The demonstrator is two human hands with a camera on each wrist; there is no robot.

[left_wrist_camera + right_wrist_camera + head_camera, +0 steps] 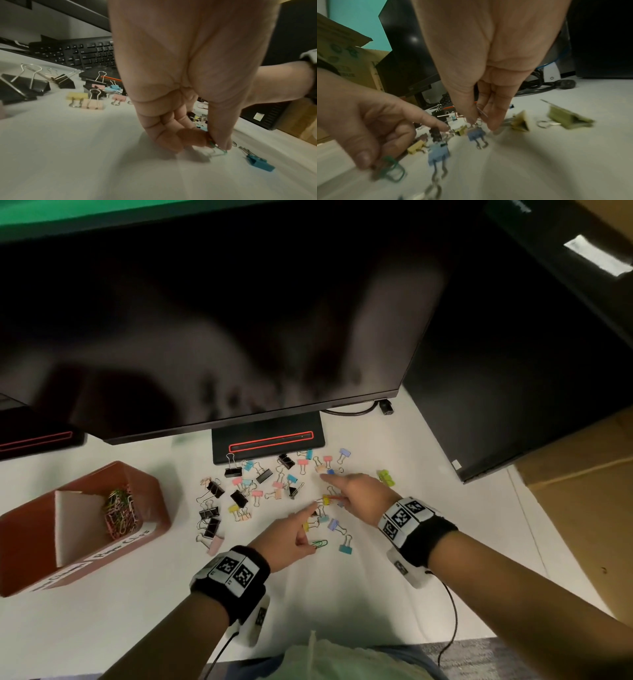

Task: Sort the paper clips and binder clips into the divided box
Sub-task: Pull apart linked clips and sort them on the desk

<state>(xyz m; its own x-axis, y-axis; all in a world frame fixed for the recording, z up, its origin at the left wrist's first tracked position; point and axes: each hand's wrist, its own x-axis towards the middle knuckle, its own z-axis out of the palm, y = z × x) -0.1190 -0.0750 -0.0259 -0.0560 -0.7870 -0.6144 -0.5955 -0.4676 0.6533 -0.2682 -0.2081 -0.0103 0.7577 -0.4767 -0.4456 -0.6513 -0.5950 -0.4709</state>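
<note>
My left hand (pixel 313 545) pinches a green paper clip (pixel 319 543) between thumb and fingers just above the white table, index finger stretched forward. The left wrist view shows the same pinch (pixel 216 146) on the green paper clip (pixel 220 150). My right hand (pixel 334 499) reaches into the pile of binder clips (pixel 260 487) and pinches an orange paper clip (pixel 337 498) beside a yellow binder clip (pixel 326 500). In the right wrist view its fingertips (pixel 494 125) close on thin wire above a blue binder clip (pixel 476 133). The red-brown divided box (pixel 150 484) stands at left, with paper clips (pixel 120 508) in one compartment.
A monitor's stand base (pixel 267 443) sits just behind the clips, and a black keyboard (pixel 82 54) lies beyond. A black computer case (pixel 513 405) and a cardboard box (pixel 582 491) stand at right. A teal binder clip (pixel 346 548) lies beside my left hand.
</note>
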